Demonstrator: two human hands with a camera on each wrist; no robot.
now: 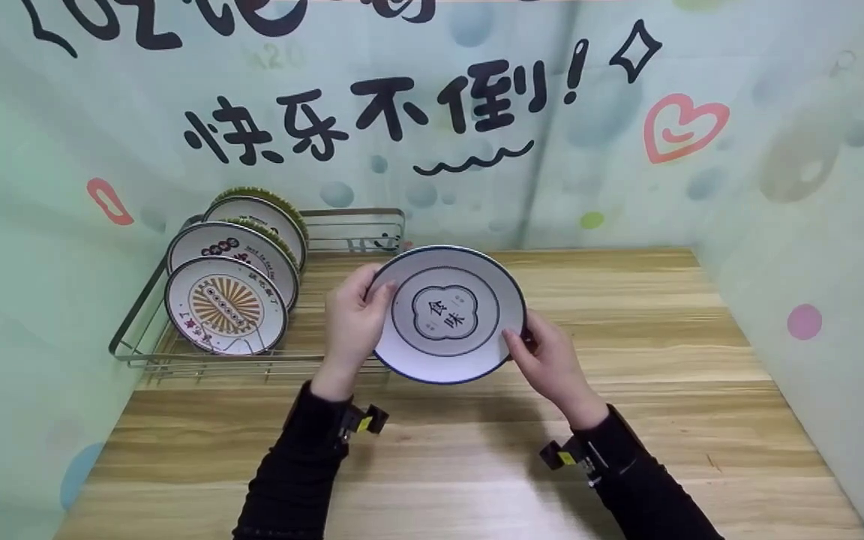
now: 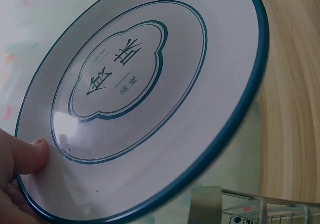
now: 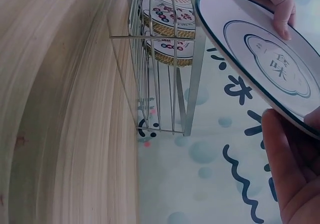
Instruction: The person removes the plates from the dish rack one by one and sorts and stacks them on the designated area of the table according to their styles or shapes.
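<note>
Converging on a tilted, blue-rimmed plate (image 1: 447, 311), the black-sleeved forearms (image 1: 289, 472) reached forward over the worktop (image 1: 627, 337). The left hand's grip (image 1: 355, 315) pinched the left rim, the right hand's grip (image 1: 550, 360) the lower right, thumbs on the decorated face, holding it raised near the wire rack (image 1: 139, 311).

Your plate (image 1: 450, 315): white, blue rim, dark-lined flower outline. Your sleeves (image 1: 288, 472): black. Front racked plate (image 1: 226, 306): orange sunburst on white. Your table (image 1: 462, 472): tan woodgrain. Backdrop (image 1: 469, 206): pale green, spotted, black lettering.
</note>
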